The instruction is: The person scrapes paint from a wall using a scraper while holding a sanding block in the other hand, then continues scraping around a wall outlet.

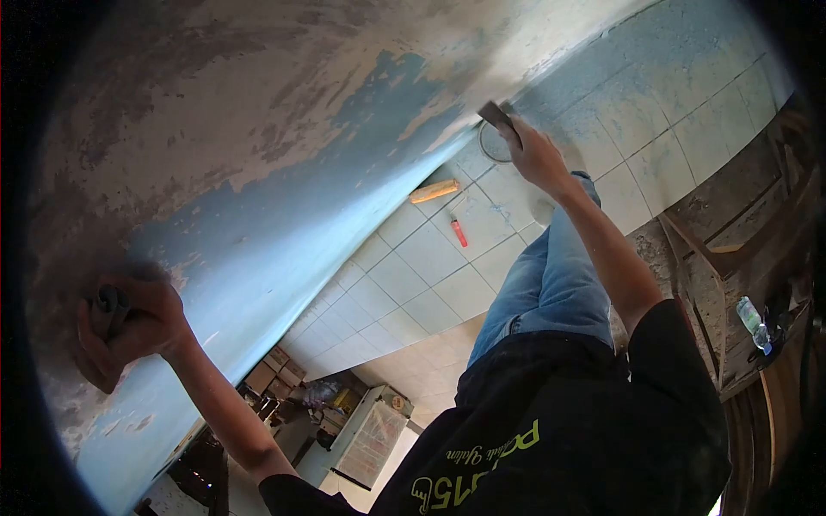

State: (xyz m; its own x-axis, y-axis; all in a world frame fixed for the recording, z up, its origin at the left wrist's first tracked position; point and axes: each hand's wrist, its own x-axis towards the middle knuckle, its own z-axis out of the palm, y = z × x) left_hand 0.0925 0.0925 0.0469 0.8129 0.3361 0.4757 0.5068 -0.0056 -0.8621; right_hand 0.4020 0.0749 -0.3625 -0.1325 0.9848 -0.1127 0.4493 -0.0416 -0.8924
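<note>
The left hand point(129, 331) presses against the wall point(284, 129) at the far left, where the blue paint has worn down to grey, patchy plaster. Its fingers are curled tight around a dark tool point(112, 305); only a short rounded end shows between thumb and fingers, so I cannot tell what kind of tool it is. The bare forearm runs down and right from there to a black T-shirt point(559, 421) with yellow-green lettering.

Below that arm, far down at floor level, lie some cardboard boxes point(277, 370) and a pale cabinet point(372, 430) among clutter. The tiled floor point(413, 275) spreads out further right. On it lie a yellow paint roller point(434, 191) and, just beside it, a small red-handled tool point(459, 232). A round ring point(492, 144), perhaps a bucket rim, sits close to the foot of the wall.

The right hand point(535, 156) reaches out above blue jeans point(551, 284). Its fingers are closed around a scraper point(497, 114), whose flat blade meets the wall where blue paint gives way to bare plaster.

At the far right stands a rough wooden frame point(714, 258), with a plastic water bottle point(753, 322) resting against it.
</note>
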